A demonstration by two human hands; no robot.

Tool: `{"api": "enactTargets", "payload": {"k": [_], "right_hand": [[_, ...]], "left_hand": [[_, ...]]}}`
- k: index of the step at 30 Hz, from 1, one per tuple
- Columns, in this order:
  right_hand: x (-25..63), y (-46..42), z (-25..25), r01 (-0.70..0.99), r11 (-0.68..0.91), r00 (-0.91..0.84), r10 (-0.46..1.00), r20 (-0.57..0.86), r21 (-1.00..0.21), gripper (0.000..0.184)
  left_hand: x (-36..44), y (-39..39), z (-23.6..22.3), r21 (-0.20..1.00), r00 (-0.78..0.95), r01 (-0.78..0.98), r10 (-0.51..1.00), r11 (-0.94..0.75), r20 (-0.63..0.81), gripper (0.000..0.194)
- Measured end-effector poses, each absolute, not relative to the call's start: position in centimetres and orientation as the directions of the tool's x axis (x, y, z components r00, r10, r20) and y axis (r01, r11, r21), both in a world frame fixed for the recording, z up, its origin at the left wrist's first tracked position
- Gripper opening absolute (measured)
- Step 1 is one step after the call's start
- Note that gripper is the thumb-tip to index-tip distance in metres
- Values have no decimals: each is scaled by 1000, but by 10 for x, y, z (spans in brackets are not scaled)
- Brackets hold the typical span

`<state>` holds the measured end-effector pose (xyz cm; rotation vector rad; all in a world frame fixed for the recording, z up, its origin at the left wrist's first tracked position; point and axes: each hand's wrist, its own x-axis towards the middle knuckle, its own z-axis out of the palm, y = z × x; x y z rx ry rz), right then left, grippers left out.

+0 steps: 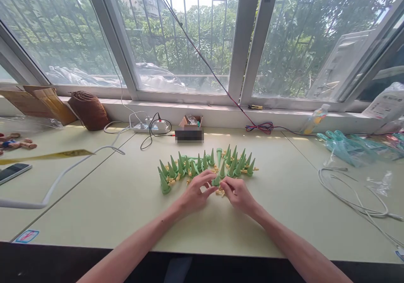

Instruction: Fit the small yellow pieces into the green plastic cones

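My left hand (pixel 202 189) grips a green plastic cone-shaped spike (pixel 216 181) by its wide base, with the point upward. Close against its right side, my right hand (pixel 237 193) has thumb and fingers pinched together at the base; what lies between them is too small to make out. Just below my fingers are some small yellow pieces (pixel 220 193) on the table. Beyond both hands stand several more green spikes (pixel 191 167) in two clusters, many with small yellow pieces at their bases. One green spike (pixel 219 156) between the clusters stands point down.
A small open box (pixel 191 122) and a power strip (pixel 151 126) lie along the window sill. To the left are a phone (pixel 14 172) and a white cable (pixel 67 171). Coiled cables (pixel 353 203), green plastic bags (pixel 342 146) and a bottle (pixel 316 118) occupy the right.
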<state>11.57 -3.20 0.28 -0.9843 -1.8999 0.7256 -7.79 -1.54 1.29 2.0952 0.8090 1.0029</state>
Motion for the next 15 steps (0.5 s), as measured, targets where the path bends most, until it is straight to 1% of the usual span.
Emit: {"api": "enactTargets", "payload": {"k": [3,5,8,10,13,15], "right_hand": [[115,-33,4,332,499,-302,860,411,-801,39],[115,-32,4,322,489,-274,868,415,-811,38],[115,-31,3,322,495,-234,868,439,-807,37],[116,-30,3,334,505,-221,863,455,-795,36],[116,-30,1,352,527,-231,850,474,-774,36],[116,-31,0,359,546,-258,838,481,-757,36]], "left_hand": [[-77,-16,13,772,493,255,765,-582,414,24],[-76,-14,12,806,467,241,793,-540,391,26],[-76,-11,11,891,424,185,852,-414,307,36],[-77,-10,13,934,418,143,876,-327,242,35],[-77,-9,17,959,436,120,882,-255,180,33],[-77,-9,21,960,461,135,873,-246,159,38]]}}
